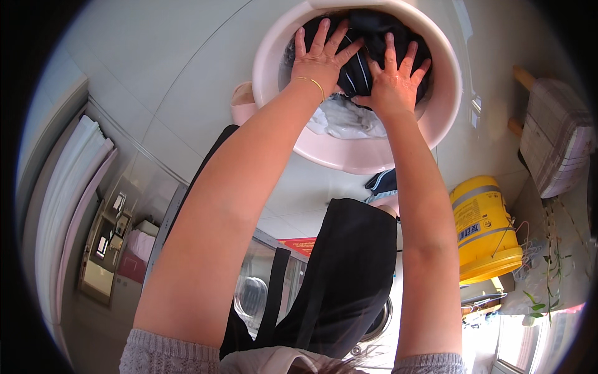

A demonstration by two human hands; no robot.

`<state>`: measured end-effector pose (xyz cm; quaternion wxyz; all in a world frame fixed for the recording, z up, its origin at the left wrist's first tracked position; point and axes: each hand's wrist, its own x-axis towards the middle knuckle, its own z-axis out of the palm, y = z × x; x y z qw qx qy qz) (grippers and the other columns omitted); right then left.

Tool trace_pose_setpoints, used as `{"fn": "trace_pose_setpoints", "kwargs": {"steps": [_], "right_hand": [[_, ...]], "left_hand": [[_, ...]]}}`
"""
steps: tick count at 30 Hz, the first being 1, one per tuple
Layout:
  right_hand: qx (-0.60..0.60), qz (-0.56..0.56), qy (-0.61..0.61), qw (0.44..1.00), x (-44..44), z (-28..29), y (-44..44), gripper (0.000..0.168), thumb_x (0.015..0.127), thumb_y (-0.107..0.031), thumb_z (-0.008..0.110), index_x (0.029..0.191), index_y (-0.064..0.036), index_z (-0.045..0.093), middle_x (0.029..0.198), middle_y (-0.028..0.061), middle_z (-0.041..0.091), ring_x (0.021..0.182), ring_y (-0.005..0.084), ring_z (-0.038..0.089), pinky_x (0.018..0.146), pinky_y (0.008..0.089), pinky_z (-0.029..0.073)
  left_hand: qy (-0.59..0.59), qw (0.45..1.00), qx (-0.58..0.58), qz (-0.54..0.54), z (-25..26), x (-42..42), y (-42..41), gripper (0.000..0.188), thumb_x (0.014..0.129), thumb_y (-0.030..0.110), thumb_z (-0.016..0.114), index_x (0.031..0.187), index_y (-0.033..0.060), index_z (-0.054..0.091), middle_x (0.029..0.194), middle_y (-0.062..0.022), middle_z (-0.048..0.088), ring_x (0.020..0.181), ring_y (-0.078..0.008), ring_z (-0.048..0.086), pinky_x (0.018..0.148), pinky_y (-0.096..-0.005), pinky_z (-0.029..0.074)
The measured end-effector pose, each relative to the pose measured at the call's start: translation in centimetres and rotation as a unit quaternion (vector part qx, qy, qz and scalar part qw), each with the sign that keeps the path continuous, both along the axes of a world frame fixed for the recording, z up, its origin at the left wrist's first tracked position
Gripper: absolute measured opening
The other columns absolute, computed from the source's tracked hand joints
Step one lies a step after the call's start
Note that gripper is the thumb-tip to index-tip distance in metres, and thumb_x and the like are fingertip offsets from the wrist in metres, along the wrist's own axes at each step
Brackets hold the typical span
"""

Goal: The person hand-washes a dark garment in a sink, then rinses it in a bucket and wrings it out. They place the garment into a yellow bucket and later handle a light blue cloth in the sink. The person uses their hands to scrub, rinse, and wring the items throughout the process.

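A pink plastic basin (448, 93) stands on the tiled floor with dark cloth (357, 70) and white cloth (348, 119) in it. My left hand (322, 58), a gold bracelet at its wrist, lies spread on the left part of the dark cloth. On its right part rests my right hand (395, 82), fingers also spread. White stripes on the dark cloth show between the two hands. The white cloth lies wet and bunched on the near side of the basin. Both hands look wet; what lies beneath them is hidden.
A yellow bucket (483, 224) stands at the right, below a stool with a checked cover (551, 135). A pink slipper (243, 105) shows left of the basin. Trailing plant stems (551, 262) hang at the far right, and a pale curtain (70, 205) hangs at the left.
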<state>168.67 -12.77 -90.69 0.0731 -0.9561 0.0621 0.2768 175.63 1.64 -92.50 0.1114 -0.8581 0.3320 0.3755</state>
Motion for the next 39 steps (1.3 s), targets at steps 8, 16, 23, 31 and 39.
{"fn": "trace_pose_setpoints", "kwargs": {"steps": [8,16,23,31,39], "right_hand": [[0.022,0.019,0.014,0.999,-0.7,-2.4,-0.7,0.078,0.057,-0.051,0.087,0.129,-0.037,0.062,0.163,-0.004,0.011,0.147,0.0442,0.01,0.112,0.0744,0.011],[0.065,0.05,-0.03,0.996,-1.2,-1.5,-1.9,0.084,0.054,-0.052,0.088,0.131,-0.03,0.062,0.162,0.0024,0.014,0.145,0.0475,0.01,0.111,0.0722,0.014],[0.104,0.049,-0.151,0.982,-0.8,1.7,-2.3,0.113,0.052,-0.044,0.091,0.151,-0.031,0.037,0.161,0.0083,0.022,0.147,0.0381,0.019,0.115,0.0608,0.018],[0.054,0.046,-0.01,0.997,2.4,-1.6,-1.6,0.121,0.049,-0.047,0.09,0.153,-0.033,0.03,0.163,-0.0029,0.017,0.151,0.0293,0.01,0.123,0.052,0.01],[0.138,0.059,-0.039,0.988,1.6,-3.9,-3.6,0.104,0.061,-0.062,0.08,0.15,-0.027,0.04,0.164,-0.0065,0.011,0.152,0.0266,0.001,0.124,0.0518,0.003]], "left_hand": [[-0.129,0.988,0.008,-0.079,-5.0,-1.5,1.1,0.104,0.074,0.035,0.078,0.154,0.0478,0.013,0.166,0.003,0.005,0.152,-0.0336,-0.006,0.111,-0.0718,0.003],[-0.035,0.995,-0.088,-0.007,2.6,0.5,-0.5,0.097,0.065,0.039,0.087,0.146,0.0128,0.04,0.156,-0.0115,0.027,0.146,-0.0378,0.021,0.116,-0.0519,0.025],[-0.037,0.941,-0.331,0.066,2.0,0.8,2.2,0.118,0.066,0.046,0.084,0.157,0.0307,0.011,0.163,0.003,0.014,0.152,-0.0231,0.008,0.12,-0.057,0.012],[-0.024,0.996,-0.058,-0.057,0.0,1.9,-0.2,0.129,0.061,0.049,0.086,0.158,0.0285,0.004,0.165,0.0041,0.005,0.15,-0.019,0.017,0.121,-0.0516,0.009],[0.048,0.993,0.029,-0.107,-0.6,3.0,-2.0,0.126,0.063,0.056,0.083,0.159,0.0302,0.005,0.165,0.0032,0.008,0.152,-0.0209,0.006,0.119,-0.0562,0.004]]}}
